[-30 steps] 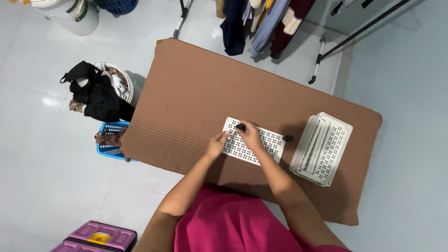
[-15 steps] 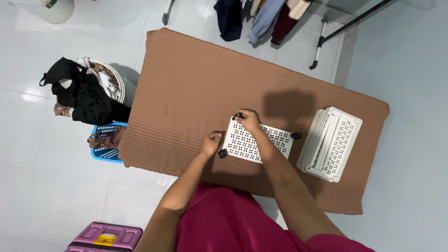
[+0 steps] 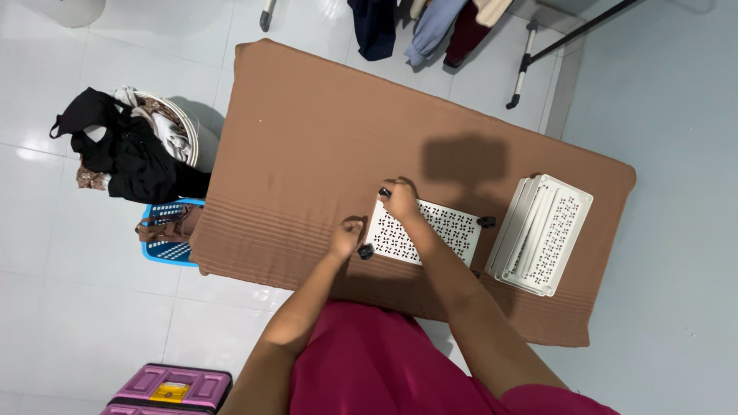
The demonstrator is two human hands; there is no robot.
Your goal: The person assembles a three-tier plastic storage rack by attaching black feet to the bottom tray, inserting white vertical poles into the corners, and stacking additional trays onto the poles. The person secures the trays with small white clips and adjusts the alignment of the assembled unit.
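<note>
A white perforated panel [image 3: 425, 233] is being worked on just below the middle of the frame, lying flat on the brown-covered worktop [image 3: 323, 146]. Its upper left corner is being gripped by the right hand [image 3: 401, 200], whose fingers are curled closed over the edge beside a small black corner fitting [image 3: 383, 192]. The left hand [image 3: 348, 234] is being held at the panel's lower left corner, its fingers bunched and pinching toward another black fitting [image 3: 366, 250]; whether that fitting is actually being clamped cannot be told from this view. A third black fitting [image 3: 486, 222] is being shown at the panel's right edge.

The panel is being judged as light, stiff moulded plastic, smooth and a little slippery, with thin ribs between the holes that could crack if bent; it is best being taken by its solid rim or corners rather than the pierced middle.

To the right, a stack of similar white panels [image 3: 542, 233] is lying on the worktop. At the left of the frame, a basket heaped with dark clothes [image 3: 127, 150] and a blue basket [image 3: 165, 234] are standing on the floor.
</note>
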